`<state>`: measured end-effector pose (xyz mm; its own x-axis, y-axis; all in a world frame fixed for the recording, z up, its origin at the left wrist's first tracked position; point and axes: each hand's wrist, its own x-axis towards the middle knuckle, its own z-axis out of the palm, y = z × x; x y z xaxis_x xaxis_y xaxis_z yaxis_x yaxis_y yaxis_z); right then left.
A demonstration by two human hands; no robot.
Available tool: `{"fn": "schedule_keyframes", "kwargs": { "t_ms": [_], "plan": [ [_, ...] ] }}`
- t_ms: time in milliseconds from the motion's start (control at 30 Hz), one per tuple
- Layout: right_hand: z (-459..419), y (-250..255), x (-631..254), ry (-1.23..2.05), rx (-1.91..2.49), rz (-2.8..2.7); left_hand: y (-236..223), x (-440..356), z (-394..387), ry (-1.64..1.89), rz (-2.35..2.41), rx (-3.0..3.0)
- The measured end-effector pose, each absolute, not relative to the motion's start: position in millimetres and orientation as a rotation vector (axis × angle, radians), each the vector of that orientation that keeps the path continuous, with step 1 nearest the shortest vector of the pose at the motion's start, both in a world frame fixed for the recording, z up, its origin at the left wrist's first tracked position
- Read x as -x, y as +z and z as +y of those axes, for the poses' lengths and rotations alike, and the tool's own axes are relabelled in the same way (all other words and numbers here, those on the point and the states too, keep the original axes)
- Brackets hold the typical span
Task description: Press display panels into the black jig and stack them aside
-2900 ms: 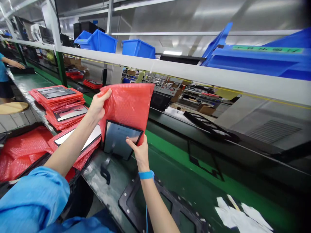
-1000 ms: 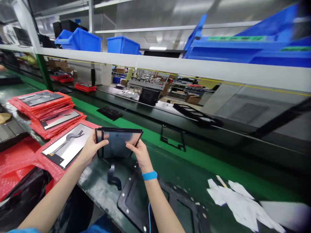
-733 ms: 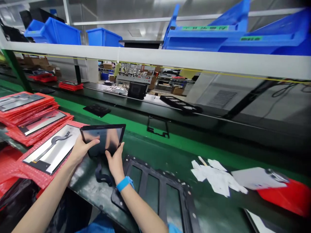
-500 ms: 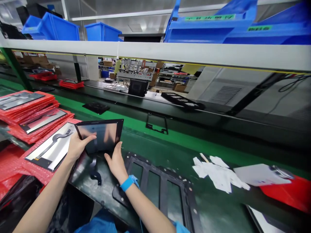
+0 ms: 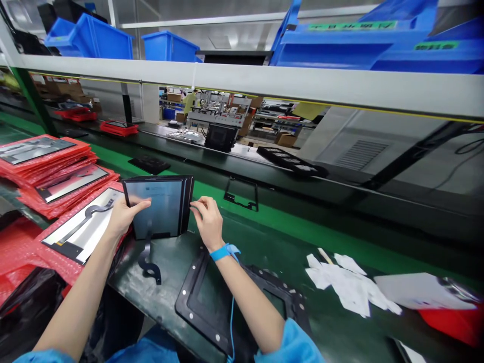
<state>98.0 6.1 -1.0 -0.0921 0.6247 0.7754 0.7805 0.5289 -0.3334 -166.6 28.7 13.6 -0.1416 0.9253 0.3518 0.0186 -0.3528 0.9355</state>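
Observation:
A dark display panel (image 5: 158, 207) stands tilted over the front of the green workbench (image 5: 287, 237), a curled black ribbon cable (image 5: 148, 262) hanging from its lower edge. My left hand (image 5: 123, 217) grips the panel's left edge, thumb across the glass. My right hand (image 5: 206, 221), with a blue wrist strap, pinches the panel's right edge with curled fingers. A black metal frame (image 5: 204, 307) lies flat on the bench under my right forearm.
Panels on red bubble-wrap bags (image 5: 56, 174) are stacked at the left, one (image 5: 81, 229) just beside my left hand. White peeled film scraps (image 5: 350, 285) and a red bag (image 5: 454, 317) lie at the right. Blue bins (image 5: 91, 43) sit on the shelf above.
The panel came out of the red bubble bag, which is gone from my hands. My left hand moved to the panel's left edge; my right hand shifted from its lower edge to its right edge.

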Motion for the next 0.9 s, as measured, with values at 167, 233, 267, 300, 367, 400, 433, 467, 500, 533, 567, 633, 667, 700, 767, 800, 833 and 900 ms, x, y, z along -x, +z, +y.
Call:
{"fn": "schedule_keyframes", "kwargs": {
  "t_ms": [167, 233, 267, 300, 367, 400, 433, 467, 500, 533, 567, 633, 667, 700, 767, 800, 833, 900],
  "plan": [
    [23.1, 5.2, -102.7, -0.276, 1.087, -1.962, 15.5, 167.1, 32.4, 1.559, 1.118, -1.383],
    [26.6, 7.1, -105.3, -0.271, 1.059, -2.031, 15.6, 166.7, 32.2, 1.557, 1.117, -1.375],
    [26.2, 7.0, -107.0, -0.264, 1.048, -2.061, 15.4, 166.4, 32.3, 1.558, 1.117, -1.37],
    [24.4, 6.3, -108.8, -0.256, 1.036, -2.091, 15.0, 166.1, 32.7, 1.559, 1.118, -1.363],
    [17.4, 3.7, -112.9, -0.233, 1.001, -2.159, 13.9, 165.5, 34.1, 1.558, 1.124, -1.349],
    [13.4, 2.7, -114.8, -0.221, 0.981, -2.193, 13.2, 165.3, 35.1, 1.555, 1.129, -1.343],
    [10.1, 2.2, -116.2, -0.212, 0.963, -2.221, 12.6, 165.2, 36.2, 1.552, 1.132, -1.336],
    [8.1, 2.5, -116.8, -0.207, 0.952, -2.239, 12.0, 165.1, 37.2, 1.55, 1.134, -1.331],
    [7.9, 3.7, -116.5, -0.207, 0.948, -2.246, 11.6, 165.1, 38.1, 1.548, 1.135, -1.326],
    [9.5, 5.6, -115.3, -0.214, 0.951, -2.244, 11.3, 165.0, 38.8, 1.548, 1.135, -1.322],
    [12.7, 7.8, -113.3, -0.225, 0.958, -2.236, 11.1, 165.0, 39.2, 1.549, 1.135, -1.319],
    [21.6, 12.0, -108.2, -0.256, 0.968, -2.217, 11.3, 165.0, 39.5, 1.549, 1.133, -1.317],
    [26.1, 13.3, -105.8, -0.271, 0.972, -2.205, 11.5, 165.0, 39.4, 1.547, 1.133, -1.318],
    [29.9, 13.9, -104.1, -0.284, 0.975, -2.19, 11.8, 165.0, 39.1, 1.545, 1.133, -1.32],
    [34.9, 12.5, -103.0, -0.305, 0.985, -2.151, 12.4, 165.1, 38.6, 1.542, 1.132, -1.327],
    [36.2, 10.8, -103.5, -0.311, 0.993, -2.128, 12.7, 165.2, 38.3, 1.54, 1.132, -1.33],
    [36.9, 8.9, -104.5, -0.315, 1.001, -2.108, 12.9, 165.5, 38.1, 1.538, 1.131, -1.333],
    [38.3, 5.2, -106.8, -0.315, 1.008, -2.084, 13.2, 166.5, 38.0, 1.532, 1.13, -1.337]
  ]
}}
